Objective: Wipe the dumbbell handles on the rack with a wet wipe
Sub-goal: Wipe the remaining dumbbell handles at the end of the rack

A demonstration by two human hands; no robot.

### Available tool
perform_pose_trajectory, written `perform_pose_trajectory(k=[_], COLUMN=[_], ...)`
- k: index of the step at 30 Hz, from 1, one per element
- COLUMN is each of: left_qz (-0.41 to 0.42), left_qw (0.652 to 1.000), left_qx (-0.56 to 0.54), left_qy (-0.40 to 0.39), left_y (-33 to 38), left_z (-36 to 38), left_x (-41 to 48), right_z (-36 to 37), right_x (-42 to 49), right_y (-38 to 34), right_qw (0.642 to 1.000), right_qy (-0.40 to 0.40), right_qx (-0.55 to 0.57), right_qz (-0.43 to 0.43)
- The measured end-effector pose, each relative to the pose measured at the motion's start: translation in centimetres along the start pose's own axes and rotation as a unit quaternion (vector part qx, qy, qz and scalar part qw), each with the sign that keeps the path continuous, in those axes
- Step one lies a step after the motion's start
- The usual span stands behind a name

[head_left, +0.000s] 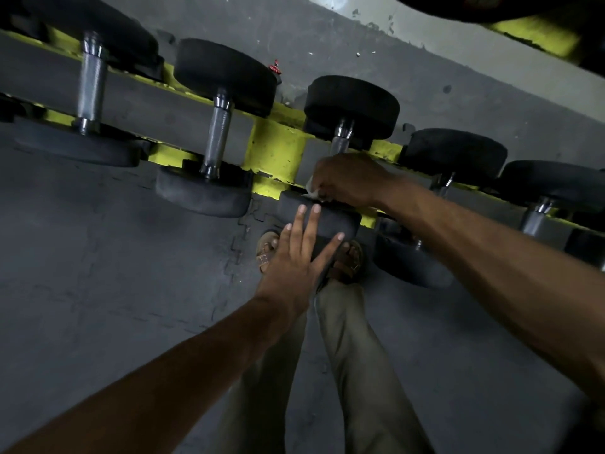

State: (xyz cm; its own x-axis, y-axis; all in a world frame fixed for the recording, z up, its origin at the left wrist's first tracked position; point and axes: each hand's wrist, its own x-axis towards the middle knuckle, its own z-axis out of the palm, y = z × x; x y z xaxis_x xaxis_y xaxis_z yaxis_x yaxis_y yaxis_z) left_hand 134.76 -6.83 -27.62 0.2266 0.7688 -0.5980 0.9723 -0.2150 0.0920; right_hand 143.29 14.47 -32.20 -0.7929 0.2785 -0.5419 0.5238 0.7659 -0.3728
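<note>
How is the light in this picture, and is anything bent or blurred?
Head view: dim, black dumbbell ends lose detail; glints on steel handles; wide lens tilts and bows the yellow rack; right hand gripping the wet wipe is underlit.

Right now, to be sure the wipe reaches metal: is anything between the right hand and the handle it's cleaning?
Nothing visible does. The right hand grips the handle with the wet wipe showing at its edge. The left hand rests straight fingers on the near head, clear of the grip.

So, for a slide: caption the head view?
Right hand grips a wet wipe round a dumbbell handle; left hand rests on its weight.
</note>
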Motion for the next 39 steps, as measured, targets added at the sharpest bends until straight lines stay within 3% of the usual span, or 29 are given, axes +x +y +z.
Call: perform_pose_trajectory(k=[3,6,9,13,14,17,19,21,22,23,27,31,32,34,36,39], left_qz=[-0.003,-0.010,-0.016,-0.019,-0.017,-0.016,-0.021,-0.022,-0.022,-0.024,-0.030,-0.037,-0.040,-0.046,-0.048,-0.045], left_qw=[1.000,1.000,1.000,1.000,1.000,1.000,1.000,0.999,0.999,0.999,0.999,0.998,0.998,0.998,0.998,0.998], left_qx=[-0.011,-0.008,0.001,0.005,0.009,0.016,0.020,0.030,0.035,0.035,0.029,0.039,0.041,0.041,0.037,0.037], left_qy=[0.003,0.009,0.011,0.006,0.002,0.006,0.010,0.009,0.008,0.006,0.006,-0.013,-0.014,-0.010,-0.010,-0.005], left_y=[0.0,0.2,0.3,0.2,0.2,0.4,0.4,0.6,0.7,0.7,0.8,1.1,1.2,1.3,1.5,1.4], left_z=[0.2,0.5,0.7,0.5,0.4,0.4,0.6,1.0,1.1,1.0,0.7,0.5,0.7,0.9,0.9,1.0], left_x=[0.0,0.2,0.2,0.1,0.0,0.1,0.1,0.2,0.3,0.3,0.4,0.5,0.5,0.6,0.6,0.8], right_z=[0.9,3.2,5.0,6.3,6.4,6.3,5.4,4.3,3.7,3.5,5.3,4.9,4.3,3.6,3.8,4.9], right_x=[-1.6,-2.4,-2.5,-1.6,-1.1,0.5,1.5,2.7,3.2,3.6,3.6,3.1,3.3,3.9,4.0,3.2], right_y=[-0.3,-1.5,-1.3,-0.5,-0.2,1.2,1.9,2.3,2.6,2.8,1.6,1.9,2.5,3.4,3.1,1.9], right_qw=[0.997,0.979,0.932,0.879,0.846,0.652,0.530,0.371,0.318,0.297,0.340,0.379,0.377,0.333,0.332,0.423], right_qy=[0.082,0.132,0.161,0.131,0.125,0.156,0.181,0.190,0.195,0.207,0.269,0.265,0.253,0.220,0.237,0.312], right_qx=[0.013,0.076,0.185,0.304,0.376,0.638,0.760,0.879,0.907,0.912,0.870,0.853,0.858,0.882,0.874,0.781], right_qz=[0.009,0.133,0.267,0.342,0.357,0.377,0.331,0.233,0.198,0.195,0.236,0.243,0.239,0.250,0.265,0.337])
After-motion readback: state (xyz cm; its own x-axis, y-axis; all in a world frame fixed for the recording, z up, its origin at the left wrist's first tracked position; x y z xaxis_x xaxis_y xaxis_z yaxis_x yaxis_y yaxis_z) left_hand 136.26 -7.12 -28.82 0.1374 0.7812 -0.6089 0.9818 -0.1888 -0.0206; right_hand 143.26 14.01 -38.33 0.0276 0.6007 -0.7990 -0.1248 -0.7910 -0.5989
